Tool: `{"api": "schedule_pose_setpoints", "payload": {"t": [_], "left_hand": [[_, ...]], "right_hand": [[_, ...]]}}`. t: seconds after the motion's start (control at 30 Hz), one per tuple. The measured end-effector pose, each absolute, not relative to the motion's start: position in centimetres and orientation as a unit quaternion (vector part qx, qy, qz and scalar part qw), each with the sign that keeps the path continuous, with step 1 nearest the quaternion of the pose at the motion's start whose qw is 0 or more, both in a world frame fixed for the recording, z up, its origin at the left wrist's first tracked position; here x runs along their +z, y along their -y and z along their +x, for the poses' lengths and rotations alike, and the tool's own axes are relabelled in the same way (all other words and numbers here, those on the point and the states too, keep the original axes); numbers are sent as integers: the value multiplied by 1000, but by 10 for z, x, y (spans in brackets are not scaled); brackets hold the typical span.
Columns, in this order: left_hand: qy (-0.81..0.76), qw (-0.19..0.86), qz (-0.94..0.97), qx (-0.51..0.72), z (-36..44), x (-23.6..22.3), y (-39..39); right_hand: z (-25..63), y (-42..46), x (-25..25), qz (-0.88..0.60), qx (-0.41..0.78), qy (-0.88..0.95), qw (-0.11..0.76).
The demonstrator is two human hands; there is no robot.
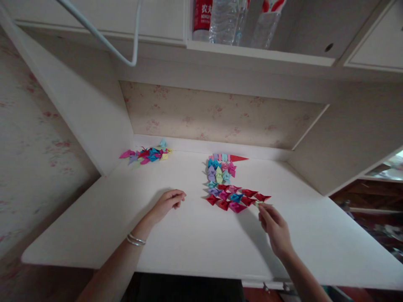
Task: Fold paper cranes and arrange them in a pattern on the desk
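My right hand pinches a small pale green folded paper crane at the right end of the front rows, its shape mostly covered by my fingers. Beside it, several red, pink and blue paper cranes lie in close rows on the white desk. Behind these stand shorter rows of blue, lilac, green and pink cranes. My left hand rests on the desk to the left of the rows, its fingers curled in and nothing visible in them. A loose pile of mixed cranes lies at the back left.
At the back of the rows is a line of folded strips ending in a red paper point. A shelf with plastic bottles overhangs the desk. A white bent rod hangs at upper left. Side panels bound the desk.
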State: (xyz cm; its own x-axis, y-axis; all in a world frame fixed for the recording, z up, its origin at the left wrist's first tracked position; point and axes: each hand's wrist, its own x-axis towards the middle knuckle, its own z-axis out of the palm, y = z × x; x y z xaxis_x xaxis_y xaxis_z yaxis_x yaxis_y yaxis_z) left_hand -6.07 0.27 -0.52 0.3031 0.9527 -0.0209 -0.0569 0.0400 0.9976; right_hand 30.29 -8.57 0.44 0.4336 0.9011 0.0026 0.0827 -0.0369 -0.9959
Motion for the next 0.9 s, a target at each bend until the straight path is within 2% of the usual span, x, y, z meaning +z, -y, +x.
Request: {"api": "schedule_pose_setpoints", "payload": {"t": [0.13,0.27,0.33,0.6,0.9], "left_hand": [[-440,563,547,435,-61,-9,-9],[-551,406,630,367,-66,-15,-30],[-587,346,649,338,-73,-16,-48],[-684,127,679,234,-117,-2,-140],[-713,45,690,116,-129,-9,-183]], "right_hand": [[228,83,2,-560,440,491,502],[162,69,-7,-490,481,589,426],[143,63,-12,-485,466,620,403],[143,67,-11,-473,388,697,374],[146,58,-11,-479,417,680,367]]}}
